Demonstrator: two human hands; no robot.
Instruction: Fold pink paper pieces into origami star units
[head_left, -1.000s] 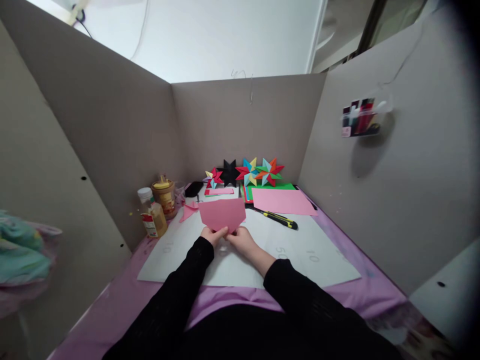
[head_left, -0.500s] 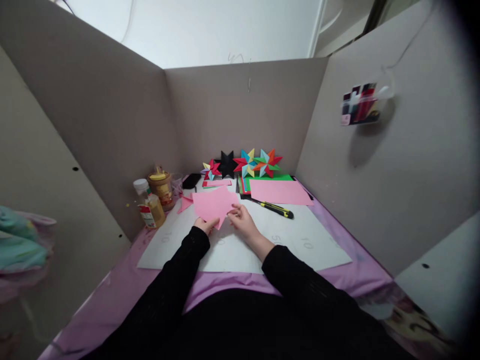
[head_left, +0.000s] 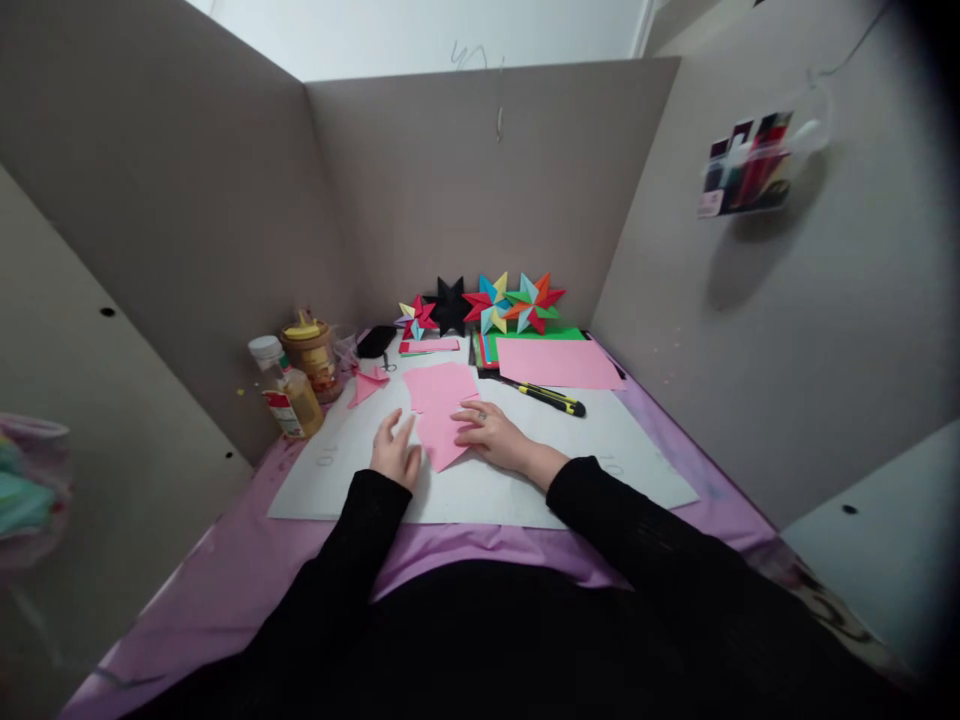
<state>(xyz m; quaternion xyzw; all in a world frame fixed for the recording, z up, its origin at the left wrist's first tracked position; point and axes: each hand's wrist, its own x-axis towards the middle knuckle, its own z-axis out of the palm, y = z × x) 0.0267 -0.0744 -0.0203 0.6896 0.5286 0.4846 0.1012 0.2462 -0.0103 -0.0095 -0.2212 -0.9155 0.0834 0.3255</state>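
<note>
Pink paper point(head_left: 442, 390) lies on the white board point(head_left: 315, 490) in front of me, its lower end running to a point and creases or edges showing across it. My right hand point(head_left: 491, 435) rests on its right side with fingers stretched out over the paper. Just left of the paper is my left hand point(head_left: 394, 455), fingers apart and nothing in them. A small folded pink paper piece point(head_left: 367, 385) sits beyond the left hand. Whether the pink paper is one sheet or two overlapping pieces, I cannot tell.
A yellow-black utility knife point(head_left: 551, 400) lies to the right, below a pink sheet point(head_left: 559, 363) on coloured paper. Folded paper stars point(head_left: 491, 302) lean on the back wall. At left stand a glue bottle point(head_left: 292, 395) and a jar point(head_left: 311, 355), with small scissors point(head_left: 388, 363) nearby.
The pink paper, held up between both hands before, now lies on the board. My left hand has let go and moved left. My right hand has flattened onto the paper.
</note>
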